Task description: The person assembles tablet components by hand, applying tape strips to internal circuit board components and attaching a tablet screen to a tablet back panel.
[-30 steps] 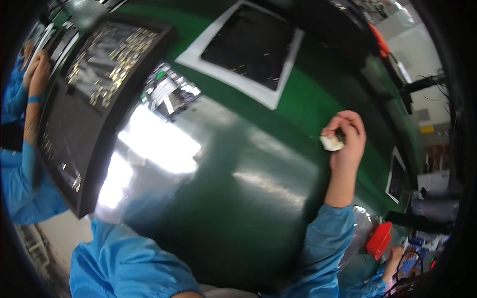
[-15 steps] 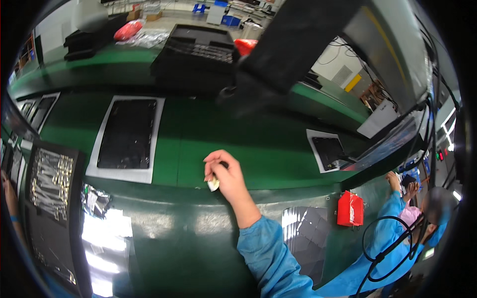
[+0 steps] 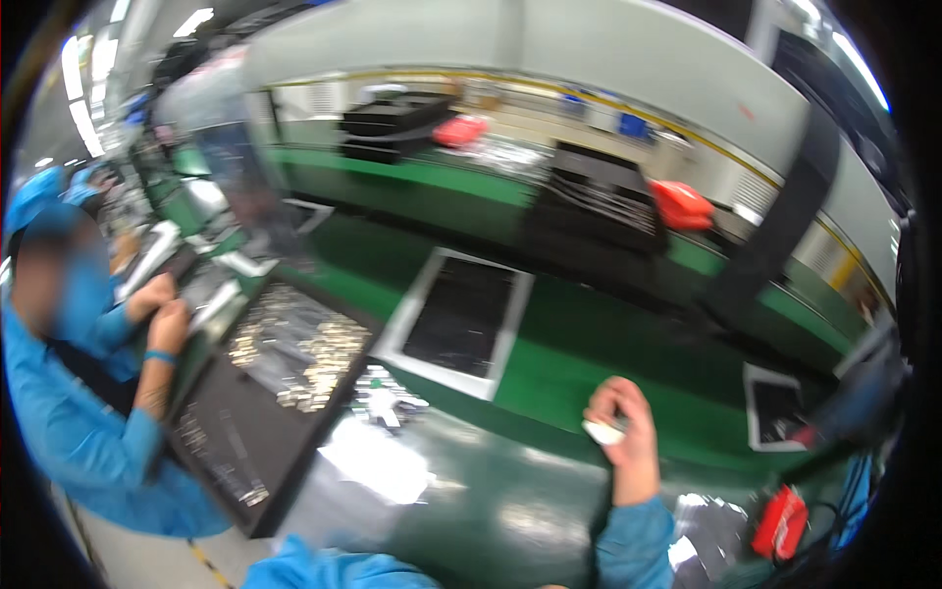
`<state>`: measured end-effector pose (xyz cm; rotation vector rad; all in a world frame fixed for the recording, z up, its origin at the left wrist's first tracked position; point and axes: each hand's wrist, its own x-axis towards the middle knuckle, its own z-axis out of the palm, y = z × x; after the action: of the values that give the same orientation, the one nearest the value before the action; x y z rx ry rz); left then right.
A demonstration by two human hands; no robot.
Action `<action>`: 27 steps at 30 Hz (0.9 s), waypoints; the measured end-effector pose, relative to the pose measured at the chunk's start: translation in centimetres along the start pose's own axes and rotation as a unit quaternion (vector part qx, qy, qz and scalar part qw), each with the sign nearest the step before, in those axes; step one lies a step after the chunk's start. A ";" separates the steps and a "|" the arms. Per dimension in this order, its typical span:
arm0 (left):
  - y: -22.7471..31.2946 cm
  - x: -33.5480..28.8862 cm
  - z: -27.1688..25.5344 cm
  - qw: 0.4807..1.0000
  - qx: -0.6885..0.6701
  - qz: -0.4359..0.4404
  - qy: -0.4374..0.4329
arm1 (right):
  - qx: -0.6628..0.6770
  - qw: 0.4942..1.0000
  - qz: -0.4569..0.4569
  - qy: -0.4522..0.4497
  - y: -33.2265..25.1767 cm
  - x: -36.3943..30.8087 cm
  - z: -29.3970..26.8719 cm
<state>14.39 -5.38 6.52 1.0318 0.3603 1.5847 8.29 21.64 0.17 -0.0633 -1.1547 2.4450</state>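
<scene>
My right hand (image 3: 628,447) is raised over the edge of the green bench, its fingers curled together around a small white piece (image 3: 602,432). What kind of piece it is cannot be made out. To the left of that hand, a black flat panel (image 3: 461,314) rests on a white sheet (image 3: 397,339). Further right lies a smaller-looking black panel (image 3: 777,407), on a white sheet too. At the bottom edge a blue sleeve (image 3: 334,569) of mine shows, but my left hand is out of the picture.
A black tray (image 3: 211,422) holds many small gold and silver parts. Beside it lie shiny packets (image 3: 388,401). A red bin (image 3: 781,522) stands at the right. A co-worker in blue (image 3: 78,432) works at the left. Black cases (image 3: 599,196) and red bags (image 3: 679,204) stand behind.
The view has swung left, bringing the tray and a co-worker further in. My right hand keeps the white piece and now appears further right and lower. The picture is blurred.
</scene>
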 end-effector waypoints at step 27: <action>-4.7 2.0 -1.4 0.987 0.155 0.003 -0.033 | -0.054 0.998 0.003 -0.015 1.8 0.3 1.1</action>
<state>16.39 -1.72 3.18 1.3199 0.5701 1.5249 7.16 19.98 -0.43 -0.0635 -1.3005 2.3951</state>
